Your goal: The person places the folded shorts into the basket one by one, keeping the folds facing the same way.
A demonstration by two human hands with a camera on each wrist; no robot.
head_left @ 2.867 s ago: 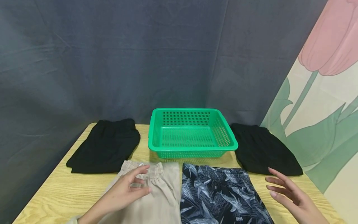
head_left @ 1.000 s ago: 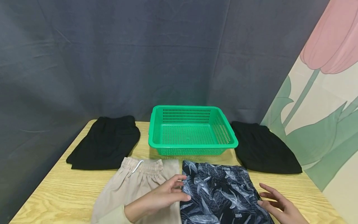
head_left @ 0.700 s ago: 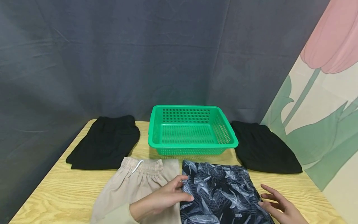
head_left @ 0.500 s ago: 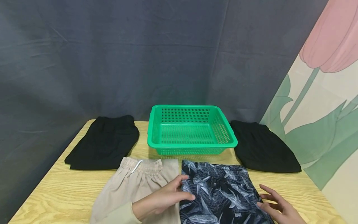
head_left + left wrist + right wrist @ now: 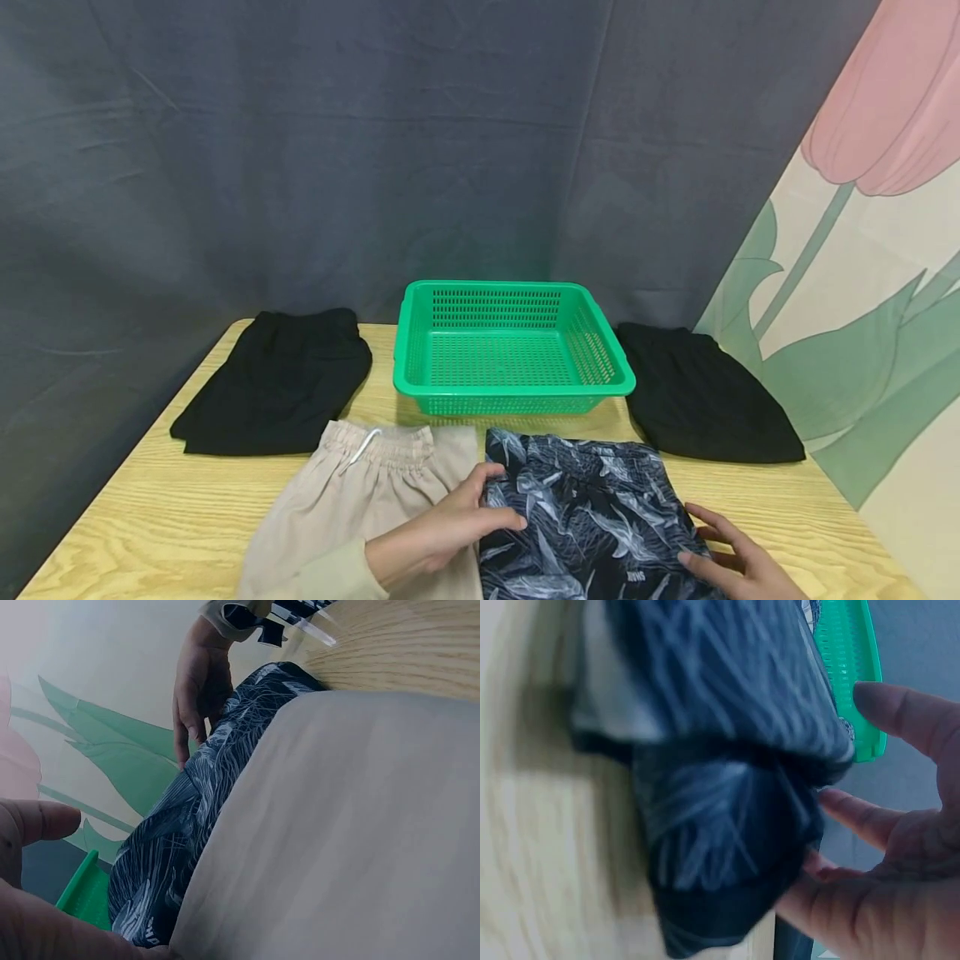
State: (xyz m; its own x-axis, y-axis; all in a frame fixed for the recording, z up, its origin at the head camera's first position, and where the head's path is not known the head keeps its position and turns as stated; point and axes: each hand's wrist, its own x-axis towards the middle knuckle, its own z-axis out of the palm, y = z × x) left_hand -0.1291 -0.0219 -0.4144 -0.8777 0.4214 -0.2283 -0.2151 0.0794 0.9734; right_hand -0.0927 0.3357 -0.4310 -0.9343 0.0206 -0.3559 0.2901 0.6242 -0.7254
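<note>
Directly between left hand (image 5: pixel 453 523) and right hand (image 5: pixel 741 560), patterned shorts (image 5: pixel 588 512)

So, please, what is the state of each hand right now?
Left hand: open, at the left edge of the patterned garment.
Right hand: open, at its right edge.

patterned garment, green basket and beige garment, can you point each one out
Patterned garment (image 5: pixel 588 517), head view: on its printed front, below the waistband.
Green basket (image 5: pixel 514 390), head view: on its near rim.
Beige garment (image 5: pixel 337 500), head view: on the cloth below its gathered waist.
</note>
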